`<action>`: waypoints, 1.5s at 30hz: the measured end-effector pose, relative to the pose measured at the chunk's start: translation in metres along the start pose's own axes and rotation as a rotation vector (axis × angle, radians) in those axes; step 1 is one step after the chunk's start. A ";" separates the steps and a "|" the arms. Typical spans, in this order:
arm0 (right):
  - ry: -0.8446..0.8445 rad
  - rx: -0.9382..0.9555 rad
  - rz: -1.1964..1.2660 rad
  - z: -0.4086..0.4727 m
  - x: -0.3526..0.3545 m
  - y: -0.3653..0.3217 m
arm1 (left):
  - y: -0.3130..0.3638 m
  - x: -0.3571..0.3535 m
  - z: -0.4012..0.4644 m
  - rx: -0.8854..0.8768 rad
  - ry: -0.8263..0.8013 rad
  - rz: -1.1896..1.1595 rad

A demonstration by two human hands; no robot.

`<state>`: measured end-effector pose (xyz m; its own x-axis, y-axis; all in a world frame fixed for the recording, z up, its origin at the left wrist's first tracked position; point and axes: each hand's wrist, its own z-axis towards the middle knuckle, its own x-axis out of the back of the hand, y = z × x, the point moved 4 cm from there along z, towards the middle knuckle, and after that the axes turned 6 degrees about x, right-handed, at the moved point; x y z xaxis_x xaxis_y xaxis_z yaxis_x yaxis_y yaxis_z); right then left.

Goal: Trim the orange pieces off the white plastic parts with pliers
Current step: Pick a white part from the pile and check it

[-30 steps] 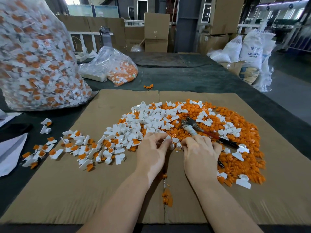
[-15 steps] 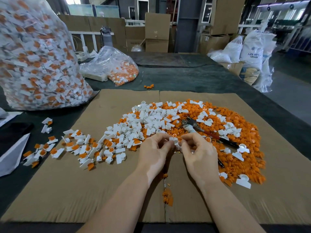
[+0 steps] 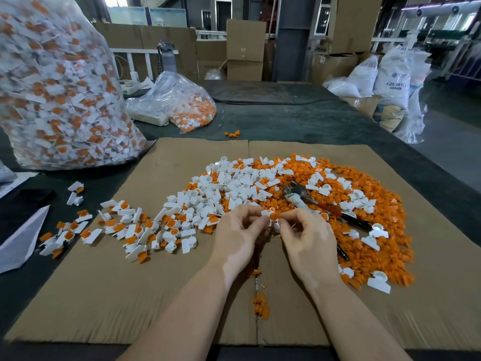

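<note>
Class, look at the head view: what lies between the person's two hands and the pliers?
In the head view, the left hand and right hand pinch one white-and-orange part; loose orange pieces separate them from the pliers.

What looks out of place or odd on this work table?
The pliers lie unused on the orange pile, while both hands pinch one part. A few orange bits sit off the cardboard, and more are caught in its seam.
</note>
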<state>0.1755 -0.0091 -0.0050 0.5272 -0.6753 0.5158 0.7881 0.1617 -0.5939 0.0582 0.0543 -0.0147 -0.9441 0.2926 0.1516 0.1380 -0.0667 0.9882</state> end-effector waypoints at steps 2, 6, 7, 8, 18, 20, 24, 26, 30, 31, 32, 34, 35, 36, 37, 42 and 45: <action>0.007 -0.034 0.074 0.000 0.001 0.001 | 0.000 0.000 0.001 -0.017 0.014 0.083; -0.025 -0.058 0.120 0.000 0.001 0.003 | 0.001 -0.002 0.000 -0.087 -0.009 0.209; -0.037 -0.060 0.114 0.000 0.000 0.003 | 0.002 -0.003 0.000 -0.106 -0.013 0.233; -0.048 -0.062 0.108 0.000 0.000 0.003 | 0.003 -0.003 -0.001 -0.120 -0.016 0.240; -0.111 -0.117 0.192 0.001 -0.001 0.005 | 0.008 -0.001 -0.003 -0.147 -0.046 0.108; -0.111 -0.114 0.205 0.001 -0.002 0.004 | 0.008 -0.001 -0.003 -0.148 -0.043 0.105; -0.103 -0.044 0.150 0.004 0.002 -0.001 | 0.003 0.003 -0.002 -0.074 0.064 -0.032; -0.186 0.097 0.023 0.005 0.004 -0.008 | 0.000 0.007 -0.002 -0.018 0.112 -0.161; -0.570 0.274 -0.181 0.003 0.000 -0.021 | -0.004 0.012 0.000 0.019 0.152 -0.189; -0.656 0.291 -0.215 0.003 0.000 -0.024 | -0.004 0.012 0.000 0.019 0.153 -0.188; -0.726 0.299 -0.236 0.003 0.000 -0.026 | -0.004 0.011 0.000 0.023 0.152 -0.189; -0.820 0.312 -0.262 0.003 0.001 -0.030 | -0.005 0.010 0.001 0.037 0.139 -0.193; -0.845 0.322 -0.273 0.002 0.001 -0.032 | -0.006 0.010 0.001 0.040 0.133 -0.188; -0.858 0.334 -0.286 0.001 0.002 -0.033 | -0.006 0.010 0.001 0.038 0.131 -0.177; -0.860 0.344 -0.300 0.000 0.002 -0.034 | -0.006 0.010 0.002 0.034 0.130 -0.162; -0.779 0.274 -0.309 0.006 0.004 -0.028 | -0.006 0.009 0.001 0.021 0.122 -0.117; -0.570 0.157 -0.380 0.017 0.017 -0.015 | -0.007 0.008 0.003 0.018 0.123 -0.083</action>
<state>0.1785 -0.0105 0.0234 0.2563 -0.2297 0.9389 0.9648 0.1203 -0.2339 0.0509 0.0601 -0.0206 -0.9820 0.1768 0.0669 0.0626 -0.0299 0.9976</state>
